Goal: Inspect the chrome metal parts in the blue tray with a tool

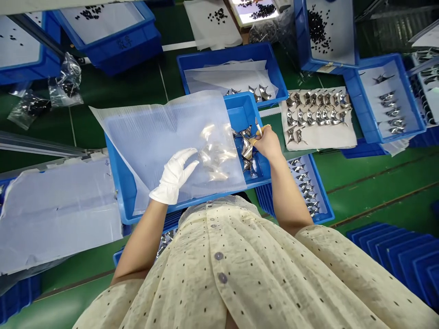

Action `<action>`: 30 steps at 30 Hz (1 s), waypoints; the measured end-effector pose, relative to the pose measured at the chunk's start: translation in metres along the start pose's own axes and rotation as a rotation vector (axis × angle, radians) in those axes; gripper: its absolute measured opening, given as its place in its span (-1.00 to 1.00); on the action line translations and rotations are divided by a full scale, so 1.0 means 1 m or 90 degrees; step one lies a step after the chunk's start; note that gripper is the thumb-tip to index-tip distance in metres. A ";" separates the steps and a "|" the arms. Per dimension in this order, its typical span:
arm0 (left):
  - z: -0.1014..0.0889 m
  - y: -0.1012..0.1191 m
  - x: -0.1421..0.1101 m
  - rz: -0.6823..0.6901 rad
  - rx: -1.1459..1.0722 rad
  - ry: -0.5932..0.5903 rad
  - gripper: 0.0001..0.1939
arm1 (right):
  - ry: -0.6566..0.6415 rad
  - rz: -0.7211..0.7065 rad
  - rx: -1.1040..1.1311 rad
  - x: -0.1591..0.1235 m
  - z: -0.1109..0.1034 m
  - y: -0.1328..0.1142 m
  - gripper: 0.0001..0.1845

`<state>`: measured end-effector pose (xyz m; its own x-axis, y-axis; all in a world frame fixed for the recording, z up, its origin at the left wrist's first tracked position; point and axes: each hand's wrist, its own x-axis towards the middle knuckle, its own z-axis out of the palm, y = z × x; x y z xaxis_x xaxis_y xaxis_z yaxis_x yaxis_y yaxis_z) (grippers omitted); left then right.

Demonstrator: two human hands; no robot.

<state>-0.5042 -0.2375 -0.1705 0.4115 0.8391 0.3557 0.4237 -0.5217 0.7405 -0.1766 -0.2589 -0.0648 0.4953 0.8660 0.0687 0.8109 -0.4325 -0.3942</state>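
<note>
The white-gloved left hand is spread open over a clear plastic sheet. The right hand pinches a small pale strip at the right edge of the blue tray, just beside shiny metal pieces lying inside.

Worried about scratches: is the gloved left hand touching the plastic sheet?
Cannot tell: the head view looks down on the white-gloved left hand over the plastic sheet, hiding any gap.
</note>
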 end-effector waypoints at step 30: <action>-0.007 0.064 -0.056 0.062 -0.263 0.368 -0.79 | -0.308 -0.243 0.628 -0.118 0.065 -0.077 -0.61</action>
<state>-0.5058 -0.3166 -0.1386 -0.1100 0.7985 0.5918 0.0193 -0.5936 0.8045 -0.3177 -0.3119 -0.1019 -0.0717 0.9954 0.0635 0.1820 0.0756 -0.9804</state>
